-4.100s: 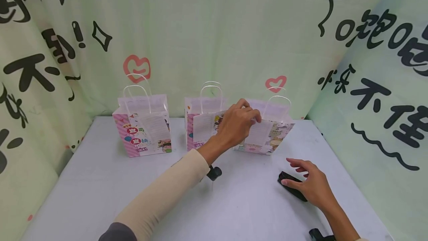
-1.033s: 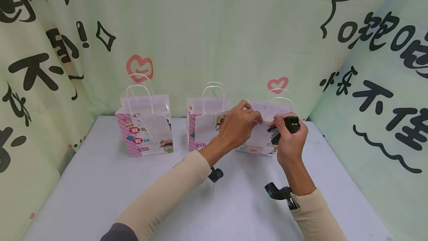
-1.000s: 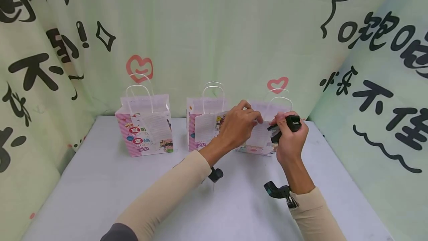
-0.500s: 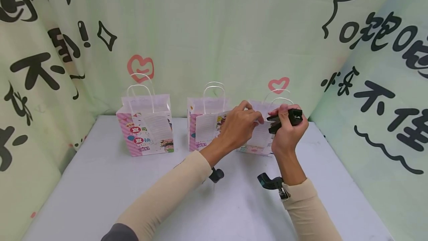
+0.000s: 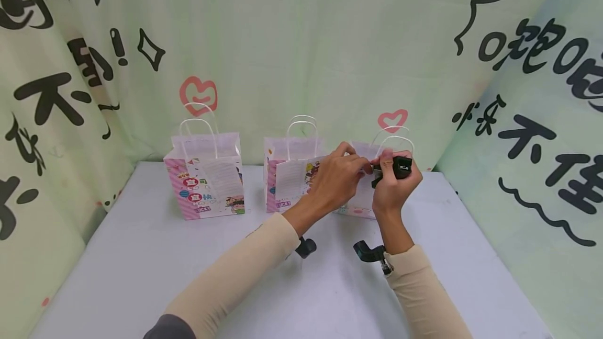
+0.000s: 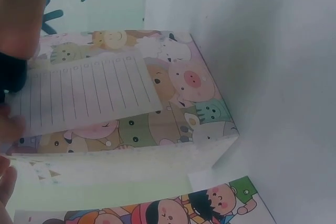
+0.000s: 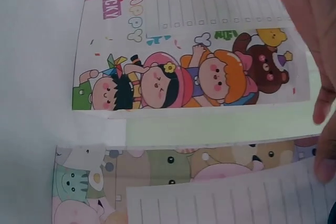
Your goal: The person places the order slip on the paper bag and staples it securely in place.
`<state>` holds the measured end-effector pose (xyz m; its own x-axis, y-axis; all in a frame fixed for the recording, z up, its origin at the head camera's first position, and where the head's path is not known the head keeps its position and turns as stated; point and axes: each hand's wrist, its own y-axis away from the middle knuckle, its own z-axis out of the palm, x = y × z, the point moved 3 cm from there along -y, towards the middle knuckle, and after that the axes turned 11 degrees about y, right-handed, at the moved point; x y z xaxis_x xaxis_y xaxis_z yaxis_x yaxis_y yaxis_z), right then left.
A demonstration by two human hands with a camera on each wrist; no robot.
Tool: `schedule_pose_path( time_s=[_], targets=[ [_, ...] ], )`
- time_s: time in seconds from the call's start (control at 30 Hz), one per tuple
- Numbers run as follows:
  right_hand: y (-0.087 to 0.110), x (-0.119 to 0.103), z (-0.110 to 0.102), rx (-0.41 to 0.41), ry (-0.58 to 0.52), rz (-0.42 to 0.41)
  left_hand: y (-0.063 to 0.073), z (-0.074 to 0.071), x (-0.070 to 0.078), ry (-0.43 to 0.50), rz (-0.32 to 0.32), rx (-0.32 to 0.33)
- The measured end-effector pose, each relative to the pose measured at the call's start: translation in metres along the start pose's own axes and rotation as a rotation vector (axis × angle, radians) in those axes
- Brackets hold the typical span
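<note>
At the right-hand paper gift bag (image 5: pixel 360 149), my left hand (image 5: pixel 332 179) pinches a lined paper sheet (image 5: pixel 364 192) against the top of the bag's front. My right hand (image 5: pixel 395 192) grips a black stapler (image 5: pixel 402 167), its nose at the bag's upper edge beside my left fingertips. Whether the stapler's jaws are pressed together is hidden by the fingers. The left wrist view shows the sheet (image 6: pixel 89 95) lying over the bag's cartoon-animal print (image 6: pixel 191 80), with the dark stapler end (image 6: pixel 13 72) at its edge.
A middle gift bag (image 5: pixel 270 171) with a lined sheet (image 5: pixel 288 179) on its front stands just left of my left hand. Farther left is another pink bag (image 5: pixel 188 205), also bearing a sheet (image 5: pixel 221 179). All stand on a white table (image 5: pixel 141 255) before a printed curtain (image 5: pixel 301 56).
My right hand picked up the stapler from the table and brought it to the right bag. Over the last second it shifted left toward my left fingertips. My left hand stayed put.
</note>
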<state>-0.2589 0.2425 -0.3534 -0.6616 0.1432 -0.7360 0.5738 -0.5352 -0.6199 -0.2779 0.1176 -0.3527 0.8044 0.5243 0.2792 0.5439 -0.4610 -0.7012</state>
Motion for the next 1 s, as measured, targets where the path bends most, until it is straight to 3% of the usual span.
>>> schedule_pose_path(
  time_s=[0.17, 0.4, 0.53, 0.63, 0.77, 0.9, 1.0],
  targets=[
    [0.0, 0.005, 0.004, 0.063, 0.014, -0.028, 0.001, -0.001, 0.001, -0.007, 0.011, 0.015],
    [-0.004, 0.009, 0.01, 0.169, 0.226, -0.103, 0.004, -0.001, 0.001, -0.048, 0.014, 0.028],
    [-0.008, 0.009, 0.011, 0.203, 0.269, -0.105, 0.005, -0.001, 0.001, -0.032, 0.017, 0.028],
    [-0.014, 0.009, 0.012, 0.157, 0.284, -0.093, 0.005, -0.002, 0.001, -0.032, 0.023, 0.027],
    [-0.018, 0.01, 0.01, 0.002, 0.232, -0.048, 0.004, -0.002, 0.001, -0.042, 0.01, 0.034],
    [-0.017, 0.006, 0.004, -0.141, 0.107, -0.007, 0.003, -0.001, -0.001, -0.052, -0.022, 0.023],
    [-0.018, -0.002, -0.003, -0.157, -0.008, 0.012, 0.003, -0.001, -0.002, -0.05, -0.038, 0.014]
  ],
)
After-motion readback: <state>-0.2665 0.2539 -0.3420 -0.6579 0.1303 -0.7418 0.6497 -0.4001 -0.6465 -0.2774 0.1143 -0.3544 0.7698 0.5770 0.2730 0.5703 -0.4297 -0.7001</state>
